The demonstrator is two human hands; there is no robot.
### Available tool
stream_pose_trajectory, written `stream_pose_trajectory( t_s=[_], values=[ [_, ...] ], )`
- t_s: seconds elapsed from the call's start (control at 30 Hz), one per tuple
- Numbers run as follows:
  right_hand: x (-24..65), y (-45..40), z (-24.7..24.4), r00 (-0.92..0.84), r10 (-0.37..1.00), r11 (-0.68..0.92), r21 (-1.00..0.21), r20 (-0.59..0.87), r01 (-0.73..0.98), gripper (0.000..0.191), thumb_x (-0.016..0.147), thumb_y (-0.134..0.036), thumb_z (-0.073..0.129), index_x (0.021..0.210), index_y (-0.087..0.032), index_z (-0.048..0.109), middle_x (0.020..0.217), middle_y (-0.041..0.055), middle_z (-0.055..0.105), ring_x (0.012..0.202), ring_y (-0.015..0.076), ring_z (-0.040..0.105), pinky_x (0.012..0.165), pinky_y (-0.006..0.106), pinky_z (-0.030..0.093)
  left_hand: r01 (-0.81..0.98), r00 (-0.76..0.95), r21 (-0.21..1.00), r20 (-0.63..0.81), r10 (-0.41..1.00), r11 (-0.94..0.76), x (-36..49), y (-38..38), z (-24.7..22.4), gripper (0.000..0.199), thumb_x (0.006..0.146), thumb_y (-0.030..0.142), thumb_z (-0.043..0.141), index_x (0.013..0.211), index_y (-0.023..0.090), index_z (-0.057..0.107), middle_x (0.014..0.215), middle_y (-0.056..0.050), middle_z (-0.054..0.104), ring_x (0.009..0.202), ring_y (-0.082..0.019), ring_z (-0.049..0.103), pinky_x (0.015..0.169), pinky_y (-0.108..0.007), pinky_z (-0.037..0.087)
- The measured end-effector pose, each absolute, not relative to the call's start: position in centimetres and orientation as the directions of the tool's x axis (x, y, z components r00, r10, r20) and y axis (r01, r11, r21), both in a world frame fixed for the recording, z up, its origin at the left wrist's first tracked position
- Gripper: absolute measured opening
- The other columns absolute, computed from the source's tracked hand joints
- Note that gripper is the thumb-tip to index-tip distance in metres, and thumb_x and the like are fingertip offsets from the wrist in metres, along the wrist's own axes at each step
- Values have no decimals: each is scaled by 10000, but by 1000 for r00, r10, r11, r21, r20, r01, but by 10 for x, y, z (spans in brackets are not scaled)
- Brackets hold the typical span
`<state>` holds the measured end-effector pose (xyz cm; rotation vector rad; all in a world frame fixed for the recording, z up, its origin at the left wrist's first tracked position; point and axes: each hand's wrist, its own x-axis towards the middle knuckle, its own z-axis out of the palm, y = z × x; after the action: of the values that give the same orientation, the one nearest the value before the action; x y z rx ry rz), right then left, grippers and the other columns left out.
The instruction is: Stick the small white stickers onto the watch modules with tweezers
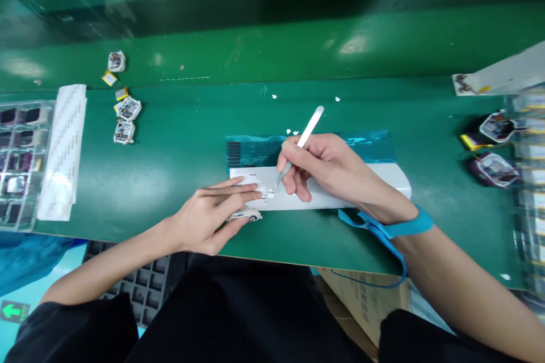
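My right hand (326, 167) is closed round a pair of silver tweezers (313, 125), slanting down to the left. Their tips meet a small white label (271, 193) with tiny print on a white label sheet (293, 198). My left hand (217, 212) lies at the sheet's left end, with several fingers stretched over its printed part. Between its thumb and forefinger sits a small white device casing (244, 215), mostly hidden by the fingers, at the sheet's near edge. Behind the white sheet lies a shiny blue film strip (259, 147). A blue wrist strap (409, 226) circles my right wrist.
Open white casings (128, 108) with yellow battery cells lie at left, beside a paper strip (63, 153) and a clear tray (25, 176). Dark casings (494, 170) and another clear tray (534, 181) are at right. White scraps (289, 131) dot the green table (183, 153).
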<state>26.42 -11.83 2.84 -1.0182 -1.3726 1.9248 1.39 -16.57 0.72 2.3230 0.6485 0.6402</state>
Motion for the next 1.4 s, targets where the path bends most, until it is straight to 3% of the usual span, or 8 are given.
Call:
stream_pose_trajectory(
  t_s=[0.13, 0.27, 0.37, 0.53, 0.67, 0.9, 1.13, 1.4],
  values=[
    [263, -124, 37, -471, 879, -176, -969, -75, -175, 323, 947, -487, 670, 826, -188, 657, 657, -2, 714, 466, 96, 620, 449, 209, 512, 199, 625, 851, 271, 732, -485, 13, -169, 23, 83, 939, 113, 616, 989, 168, 580, 1160, -145, 774, 1119, -260, 741, 1039, -461, 589],
    [261, -130, 38, -313, 947, -32, -950, 70, -310, 270, 968, -442, 661, 832, -212, 699, 630, -3, 709, 423, 99, 593, 390, 219, 479, 97, 434, 993, 17, 901, -66, 24, -159, 49, 83, 941, 147, 653, 1023, 150, 644, 905, -67, 801, 743, -184, 780, 699, -280, 643],
    [259, -133, 41, -161, 986, -9, -966, 34, -260, 268, 956, -447, 677, 799, -233, 712, 615, 3, 699, 422, 106, 589, 381, 230, 480, 75, 461, 986, -169, 871, 151, 35, -140, 56, 168, 930, 154, 666, 1096, 131, 677, 698, 16, 725, 489, -107, 674, 531, -212, 555],
    [252, -135, 43, -145, 986, -103, -984, -83, -142, 328, 940, -496, 679, 769, -216, 676, 576, 2, 686, 396, 119, 602, 375, 229, 506, 50, 660, 903, -350, 664, 426, 42, -129, 44, 162, 914, 131, 657, 1074, 108, 667, 749, -5, 720, 634, -149, 762, 582, -191, 558],
    [245, -140, 40, -346, 926, -189, -978, -148, -89, 363, 978, -484, 624, 778, -182, 649, 592, 6, 699, 407, 111, 632, 398, 191, 529, 16, 666, 920, -303, 682, 393, 41, -140, 39, 247, 859, 91, 708, 1099, 82, 652, 882, -59, 755, 768, -161, 777, 735, -226, 611],
    [244, -145, 42, -346, 922, -206, -977, -176, -52, 365, 984, -500, 605, 786, -195, 642, 601, -9, 695, 408, 91, 620, 387, 166, 513, 46, 689, 944, -266, 674, 326, 41, -145, 37, 267, 810, 105, 773, 1059, 78, 680, 954, -92, 759, 838, -197, 776, 764, -253, 627],
    [242, -149, 48, -359, 906, -256, -965, -223, -49, 355, 976, -510, 614, 788, -209, 630, 573, -18, 681, 407, 114, 646, 394, 173, 537, 78, 708, 944, -279, 649, 321, 48, -150, 41, 105, 846, 113, 707, 928, 80, 650, 790, -42, 684, 573, -88, 634, 556, -189, 557],
    [239, -148, 49, -352, 906, -246, -969, -234, 11, 417, 943, -570, 633, 750, -200, 621, 552, -18, 671, 371, 103, 616, 366, 162, 507, 77, 693, 950, -268, 669, 301, 49, -150, 44, 94, 822, 95, 697, 889, 78, 633, 747, -34, 659, 559, -91, 618, 538, -192, 541]
  ],
)
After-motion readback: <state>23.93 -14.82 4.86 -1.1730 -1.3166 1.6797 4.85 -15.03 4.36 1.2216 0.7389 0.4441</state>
